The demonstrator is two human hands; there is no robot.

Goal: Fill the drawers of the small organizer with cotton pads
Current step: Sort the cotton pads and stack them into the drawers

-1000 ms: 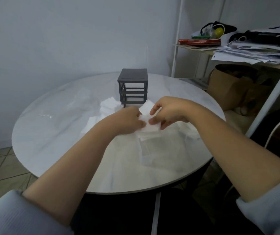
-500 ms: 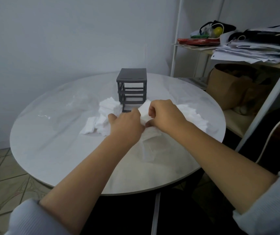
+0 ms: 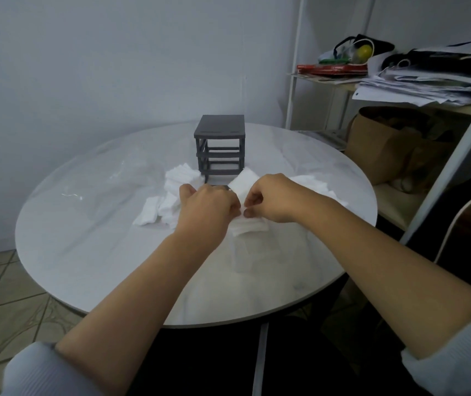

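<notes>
Pads [image 3: 250, 227] pinched in my left hand [image 3: 208, 207] and right hand [image 3: 274, 200], so I'd square the stack before feeding the organizer [image 3: 219, 147] just past my knuckles.

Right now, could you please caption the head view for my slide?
Left hand and right hand pinch a stack of cotton pads near the dark organizer on a table.

pad piles [image 3: 168, 201] flank organizer [image 3: 219, 150]; table [image 3: 85, 252] left side free.
</notes>
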